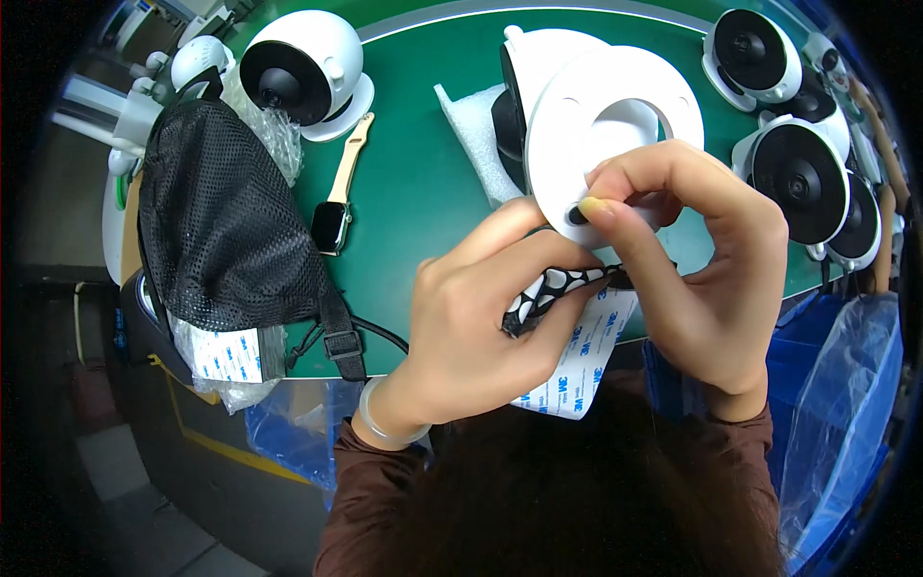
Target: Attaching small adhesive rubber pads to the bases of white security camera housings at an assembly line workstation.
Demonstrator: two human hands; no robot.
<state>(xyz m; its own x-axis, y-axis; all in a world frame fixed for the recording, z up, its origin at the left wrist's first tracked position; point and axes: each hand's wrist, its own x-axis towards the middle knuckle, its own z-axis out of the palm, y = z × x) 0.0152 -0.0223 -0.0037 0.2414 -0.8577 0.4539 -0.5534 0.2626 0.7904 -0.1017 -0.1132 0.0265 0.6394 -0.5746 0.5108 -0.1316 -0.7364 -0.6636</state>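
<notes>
Two bare hands work above one green, smooth-topped desk (pixel 413 183). The left hand (pixel 481 322) is closed around two flat pieces: one black strip patterned with white ovals (pixel 550 291) and one white sheet printed in blue (pixel 582 370). The right hand (pixel 716 260) pinches the rim of a ring-shaped white base (pixel 555 135), its thumb tip at one small, round black pad (pixel 577 215). This base belongs to one glossy white, rounded device (pixel 562 46) with a black front, tipped above the desk, just beyond the hands. White foam sheeting (pixel 476 135) lies beside it.

At left are one similar rounded device (pixel 303 72), one watch (pixel 334 216) with a dark square face and pale strap, and one black mesh bag (pixel 226 212) with a buckled strap. At right, at least four more black-fronted devices (pixel 800 183) cluster together.
</notes>
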